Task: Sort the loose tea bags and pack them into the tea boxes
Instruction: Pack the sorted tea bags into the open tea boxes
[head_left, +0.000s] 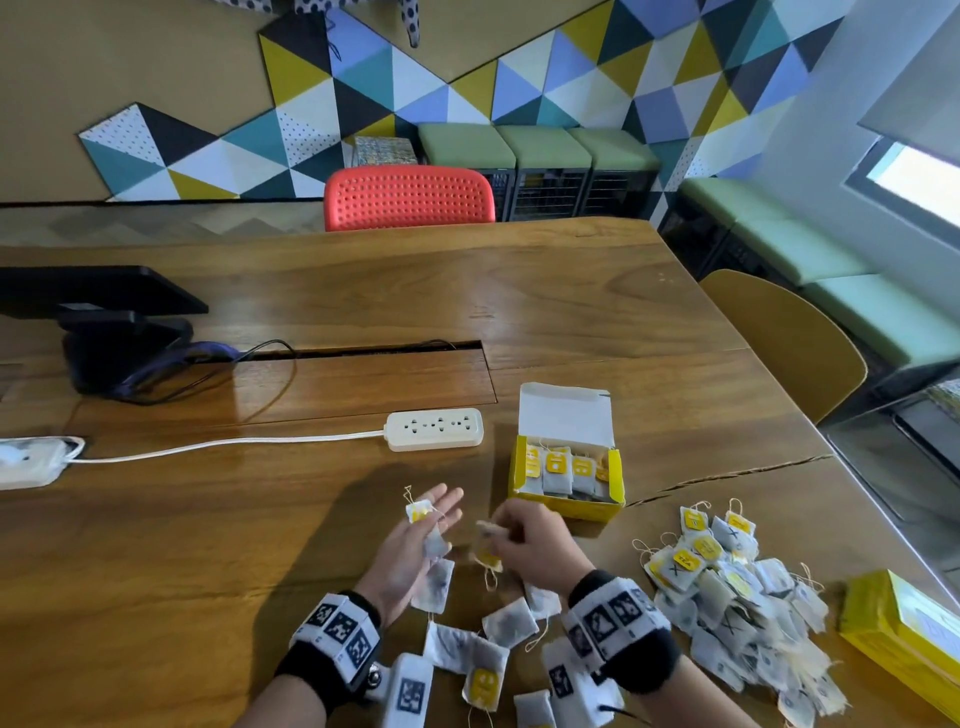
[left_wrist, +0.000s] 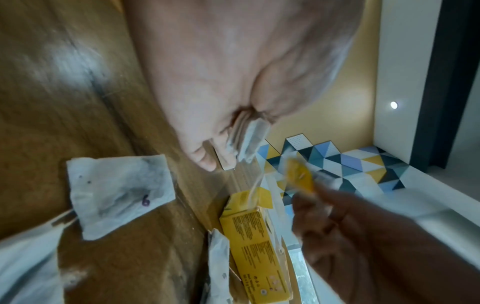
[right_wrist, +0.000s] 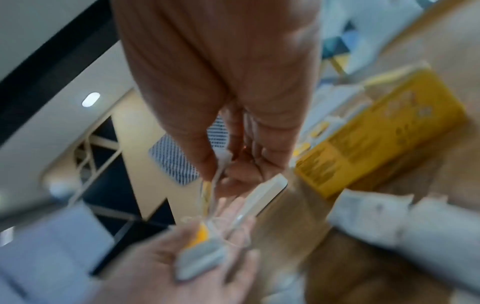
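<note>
At lower centre of the head view, the left hand (head_left: 415, 545) lies palm-up with fingers straight, its grip released, a small stack of tea bags (head_left: 427, 525) tucked against the palm under the thumb. Just right of it, the right hand (head_left: 530, 545) pinches one tea bag (head_left: 487, 543) by its paper. Behind the hands an open yellow tea box (head_left: 566, 480) stands on the bench (head_left: 260, 519), already holding a row of bags. Much remains, it seems: a large loose pile (head_left: 737, 597) at lower right, more scattered bags (head_left: 488, 649) near the wrists, and a second yellow box (head_left: 904, 639) at the right edge, its contents hidden.
</note>
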